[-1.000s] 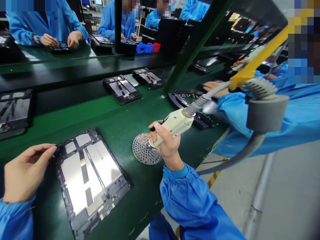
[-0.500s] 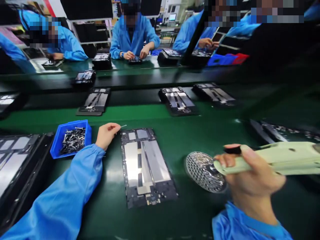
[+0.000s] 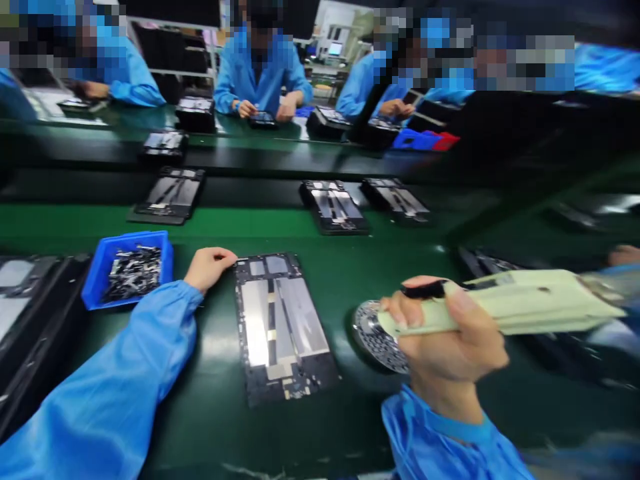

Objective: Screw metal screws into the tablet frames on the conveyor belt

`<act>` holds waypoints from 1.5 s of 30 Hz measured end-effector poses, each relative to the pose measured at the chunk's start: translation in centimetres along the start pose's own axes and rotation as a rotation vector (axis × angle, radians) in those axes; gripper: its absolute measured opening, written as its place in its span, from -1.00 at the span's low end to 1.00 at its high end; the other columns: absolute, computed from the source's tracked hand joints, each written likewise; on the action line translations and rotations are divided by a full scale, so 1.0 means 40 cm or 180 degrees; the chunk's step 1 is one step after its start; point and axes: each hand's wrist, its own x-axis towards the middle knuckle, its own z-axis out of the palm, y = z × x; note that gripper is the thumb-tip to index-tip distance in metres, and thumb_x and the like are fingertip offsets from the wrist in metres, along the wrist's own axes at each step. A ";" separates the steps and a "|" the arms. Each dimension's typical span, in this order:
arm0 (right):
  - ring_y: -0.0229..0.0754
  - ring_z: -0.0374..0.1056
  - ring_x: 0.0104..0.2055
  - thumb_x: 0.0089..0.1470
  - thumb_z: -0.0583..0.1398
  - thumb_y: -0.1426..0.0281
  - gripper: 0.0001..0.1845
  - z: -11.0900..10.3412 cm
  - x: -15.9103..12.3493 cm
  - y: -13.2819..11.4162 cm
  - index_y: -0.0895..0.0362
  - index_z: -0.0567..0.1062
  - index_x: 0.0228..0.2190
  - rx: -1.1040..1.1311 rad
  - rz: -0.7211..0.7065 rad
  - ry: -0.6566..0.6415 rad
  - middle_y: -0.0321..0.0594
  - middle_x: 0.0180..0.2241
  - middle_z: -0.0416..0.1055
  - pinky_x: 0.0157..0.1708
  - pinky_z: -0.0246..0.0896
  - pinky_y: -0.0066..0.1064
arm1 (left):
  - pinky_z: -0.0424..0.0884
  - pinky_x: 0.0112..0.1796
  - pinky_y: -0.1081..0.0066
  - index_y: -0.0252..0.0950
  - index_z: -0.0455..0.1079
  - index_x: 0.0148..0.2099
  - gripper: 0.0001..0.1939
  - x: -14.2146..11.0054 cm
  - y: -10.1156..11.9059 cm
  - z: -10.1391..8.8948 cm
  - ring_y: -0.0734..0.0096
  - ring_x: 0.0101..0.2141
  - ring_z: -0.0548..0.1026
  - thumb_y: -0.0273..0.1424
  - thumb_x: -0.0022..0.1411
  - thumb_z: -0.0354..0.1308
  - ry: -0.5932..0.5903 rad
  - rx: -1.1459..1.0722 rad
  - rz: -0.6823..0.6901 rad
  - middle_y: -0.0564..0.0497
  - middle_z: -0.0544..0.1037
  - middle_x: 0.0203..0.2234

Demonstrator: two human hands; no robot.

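Observation:
My left hand (image 3: 207, 268) is closed in a pinch at the upper left corner of an opened tablet (image 3: 287, 320), on a small thin strip that barely shows at the fingertips. The tablet lies flat with its silver inner plates and dark circuit area facing up. In my right hand (image 3: 453, 343) is a pale green electric screwdriver (image 3: 535, 300) with a black lever, fingers wrapped round its body. Its front end is over a round perforated metal screw tray (image 3: 367, 337); the hand hides the tip and part of the tray.
Left of my left hand stands a blue bin (image 3: 167, 263) of small metal parts. Stacked tablets (image 3: 45, 313) sit at the far left. More opened tablets (image 3: 173, 190) lie across the belt. Co-workers in blue coats (image 3: 260, 73) work opposite; another person's hand (image 3: 625, 255) appears at right.
My left hand has brought the thin strip onto the tablet's upper left corner. The screwdriver has moved left over the screw tray. The whole view has shifted slightly.

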 end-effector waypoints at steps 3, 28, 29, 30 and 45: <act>-0.27 0.17 -0.72 -0.09 0.42 0.05 -0.67 0.016 -0.003 -0.001 0.07 0.69 -0.49 0.0010 0.0139 -0.0180 -0.35 -0.78 0.21 -0.64 0.19 -0.37 | 0.36 -0.35 0.38 -0.31 0.58 -0.44 -0.79 0.009 -0.018 0.005 0.39 -0.49 0.40 -0.25 -0.03 0.36 0.0044 0.0069 -0.0004 -0.01 0.57 -0.56; -0.29 0.16 -0.76 0.03 0.36 -0.03 -0.58 0.241 0.036 0.042 0.08 0.58 -0.44 0.0245 0.0215 -0.1111 -0.48 -0.78 0.15 -0.58 0.35 -0.33 | 0.44 -0.25 0.42 -0.25 0.59 -0.11 -0.90 -0.174 0.042 0.091 0.39 -0.39 0.52 -0.40 0.36 0.27 -0.1177 0.0649 0.2320 0.03 0.62 -0.33; -0.29 0.16 -0.76 0.04 0.35 -0.02 -0.59 0.244 0.034 0.045 0.08 0.58 -0.43 0.0268 0.0203 -0.1141 -0.48 -0.78 0.15 -0.58 0.36 -0.33 | 0.42 -0.29 0.44 -0.25 0.59 -0.08 -0.87 -0.187 0.044 0.102 0.42 -0.43 0.50 -0.41 0.32 0.34 -0.1268 0.0638 0.2238 0.04 0.63 -0.32; -0.29 0.16 -0.76 0.05 0.34 -0.01 -0.60 0.245 0.033 0.047 0.08 0.58 -0.42 0.0287 0.0203 -0.1170 -0.48 -0.78 0.15 -0.58 0.37 -0.33 | 0.41 -0.31 0.45 -0.26 0.60 -0.08 -0.84 -0.196 0.043 0.112 0.44 -0.46 0.48 -0.41 0.28 0.39 -0.1267 0.0638 0.2160 0.05 0.63 -0.33; -0.27 0.20 -0.75 0.04 0.38 0.04 -0.61 0.254 0.024 0.053 0.12 0.59 -0.46 0.0418 0.0363 -0.1072 -0.44 -0.79 0.18 -0.61 0.36 -0.34 | 0.39 -0.34 0.45 -0.25 0.62 -0.20 -0.67 -0.205 0.013 0.132 0.41 -0.46 0.48 -0.25 0.52 0.09 -0.0887 0.0731 0.2705 0.00 0.57 -0.48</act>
